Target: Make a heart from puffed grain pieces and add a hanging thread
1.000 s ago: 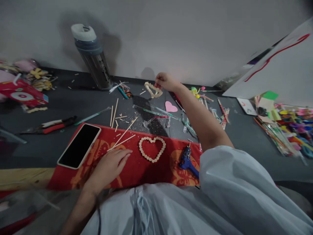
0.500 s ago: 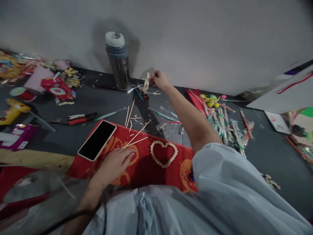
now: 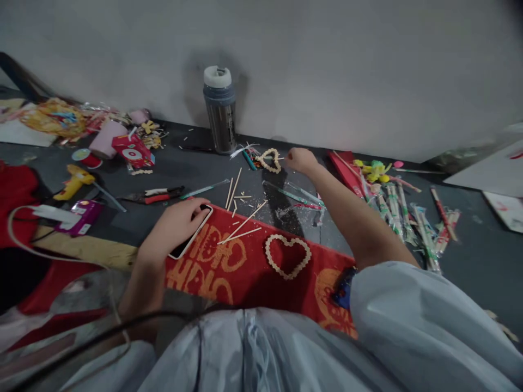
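My right hand (image 3: 300,160) reaches far forward near the wall, just right of a beige heart-shaped frame (image 3: 270,160) that lies flat on the dark floor. The hand is apart from the heart, its fingers loosely curled with nothing seen in them. My left hand (image 3: 175,224) lies on top of a black phone (image 3: 192,237) at the left end of the red printed cloth (image 3: 229,261), fingers spread over it. A second beige heart frame (image 3: 288,256) rests on the cloth in front of me. Thin wooden sticks (image 3: 241,228) lie across the cloth's far edge.
A grey bottle with a white cap (image 3: 219,109) stands against the wall. Red-handled pliers (image 3: 153,194), a yellow glue gun (image 3: 75,181) and craft scraps lie at left. Wrapped chopsticks (image 3: 402,212) are scattered at right. A blue tool (image 3: 343,288) peeks out by my right sleeve.
My right hand has set the heart frame down by the bottle and let go of it. My left hand has moved from the cloth onto the phone. The view has swung left.
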{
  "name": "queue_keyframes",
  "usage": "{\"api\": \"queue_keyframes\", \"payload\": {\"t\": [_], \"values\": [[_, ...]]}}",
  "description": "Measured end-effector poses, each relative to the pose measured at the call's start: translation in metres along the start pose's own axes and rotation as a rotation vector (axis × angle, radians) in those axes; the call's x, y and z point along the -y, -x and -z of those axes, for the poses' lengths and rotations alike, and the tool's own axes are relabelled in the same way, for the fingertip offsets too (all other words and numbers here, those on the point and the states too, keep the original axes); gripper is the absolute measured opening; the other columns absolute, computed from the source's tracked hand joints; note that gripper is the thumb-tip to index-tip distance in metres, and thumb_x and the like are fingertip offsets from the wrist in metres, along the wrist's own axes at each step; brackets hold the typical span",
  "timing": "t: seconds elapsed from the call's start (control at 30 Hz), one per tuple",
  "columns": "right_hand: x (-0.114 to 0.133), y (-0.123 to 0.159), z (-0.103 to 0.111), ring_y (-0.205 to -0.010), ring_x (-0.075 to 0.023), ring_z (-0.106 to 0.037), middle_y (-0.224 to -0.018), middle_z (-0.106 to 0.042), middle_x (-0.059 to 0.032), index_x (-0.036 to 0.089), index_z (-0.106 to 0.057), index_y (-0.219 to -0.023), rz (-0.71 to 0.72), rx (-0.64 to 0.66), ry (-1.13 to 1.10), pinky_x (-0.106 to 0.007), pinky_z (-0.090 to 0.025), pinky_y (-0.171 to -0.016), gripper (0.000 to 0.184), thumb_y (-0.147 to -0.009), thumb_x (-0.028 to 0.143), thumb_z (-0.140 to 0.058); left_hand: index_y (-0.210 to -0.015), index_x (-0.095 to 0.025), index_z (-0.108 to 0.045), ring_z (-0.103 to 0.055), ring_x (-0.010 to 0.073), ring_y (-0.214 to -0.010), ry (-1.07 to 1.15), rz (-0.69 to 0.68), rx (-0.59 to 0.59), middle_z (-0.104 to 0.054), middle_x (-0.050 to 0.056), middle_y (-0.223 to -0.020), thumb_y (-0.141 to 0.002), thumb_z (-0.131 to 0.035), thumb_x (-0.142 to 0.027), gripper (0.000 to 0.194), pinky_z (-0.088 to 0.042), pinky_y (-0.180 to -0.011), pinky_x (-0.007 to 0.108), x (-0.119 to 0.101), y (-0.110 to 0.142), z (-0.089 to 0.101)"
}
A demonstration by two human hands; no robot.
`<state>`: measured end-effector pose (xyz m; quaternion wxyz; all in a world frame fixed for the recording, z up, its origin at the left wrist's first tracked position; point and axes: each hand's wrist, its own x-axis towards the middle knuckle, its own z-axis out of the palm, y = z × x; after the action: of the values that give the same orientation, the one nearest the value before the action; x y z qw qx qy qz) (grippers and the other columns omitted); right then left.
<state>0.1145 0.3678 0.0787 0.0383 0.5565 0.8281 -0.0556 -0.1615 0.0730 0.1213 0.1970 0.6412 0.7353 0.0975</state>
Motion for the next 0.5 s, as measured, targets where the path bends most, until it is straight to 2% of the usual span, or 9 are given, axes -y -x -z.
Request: {"api": "queue_keyframes", "payload": {"t": [0.1, 0.23, 0.37, 0.5], "values": [[0.007, 0.026, 0.015, -0.122, -0.0324, -0.071, -0.134, -0.076, -0.0225, 0.009, -0.074, -0.129, 0.066, -0.014, 0.032, -0.037, -0.052, -0.099, 0.041, -0.101, 0.023, -0.048, -0.132, -0.018, -0.073, -0.075, 0.0304, -0.100, -0.074, 0.022, -0.020, -0.080, 0.011, -0.108, -0.096, -0.044, -0.053, 0.058, -0.056, -0.091, 0.039, 0.012, -0.014, 0.017], [0.024, 0.073, 0.036, -0.120, -0.0357, -0.073, -0.133, -0.075, -0.0245, 0.007, -0.073, -0.128, 0.190, -0.063, 0.168, -0.037, -0.052, -0.093, 0.043, -0.105, 0.024, -0.040, -0.131, -0.018, -0.073, -0.074, 0.0345, -0.108, -0.170, 0.089, -0.095, -0.080, 0.013, -0.117, -0.093, -0.047, -0.054, 0.059, -0.055, -0.095, 0.043, 0.027, -0.025, 0.036], [0.040, 0.121, 0.048, -0.117, -0.0329, -0.075, -0.131, -0.077, -0.0207, 0.011, -0.072, -0.127, 0.276, 0.000, 0.243, -0.035, -0.052, -0.087, 0.041, -0.108, 0.027, -0.039, -0.130, -0.017, -0.073, -0.072, 0.0361, -0.115, -0.206, 0.091, -0.098, -0.079, 0.015, -0.119, -0.091, -0.047, -0.057, 0.061, -0.055, -0.099, 0.045, 0.040, -0.029, 0.050], [0.050, 0.161, 0.049, -0.115, -0.0321, -0.077, -0.124, -0.079, -0.0193, 0.011, -0.071, -0.126, 0.341, 0.083, 0.273, -0.034, -0.052, -0.083, 0.040, -0.110, 0.027, -0.038, -0.130, -0.015, -0.071, -0.070, 0.0383, -0.123, -0.226, 0.089, -0.105, -0.075, 0.019, -0.129, -0.091, -0.044, -0.059, 0.064, -0.054, -0.104, 0.046, 0.054, -0.031, 0.056]]}}
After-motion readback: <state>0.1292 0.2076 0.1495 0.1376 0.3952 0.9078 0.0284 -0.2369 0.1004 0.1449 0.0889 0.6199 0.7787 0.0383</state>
